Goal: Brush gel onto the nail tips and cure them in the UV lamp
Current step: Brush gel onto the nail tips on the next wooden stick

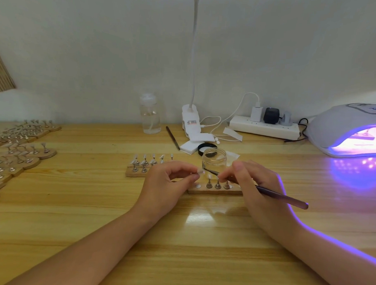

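Just then my left hand [166, 182] pinched one nail tip [200, 171] between thumb and fingertips, lifted off the wooden stand [215, 191], and my right hand [254, 183] held the brush [281, 196] in a pen grip, its bristle end touching that tip. So I was at the brushing step, coating a single tip with gel. The open gel jar [214, 159] stood just behind my hands on the table [179, 238], its black lid [206, 147] beside it. Other tips stood on their pegs in the stand below. The UV lamp [349, 128] glowed violet well off to my right. Next, I judged, the coated tip needed setting back on its peg without smearing, then the stand carried level into the lamp.
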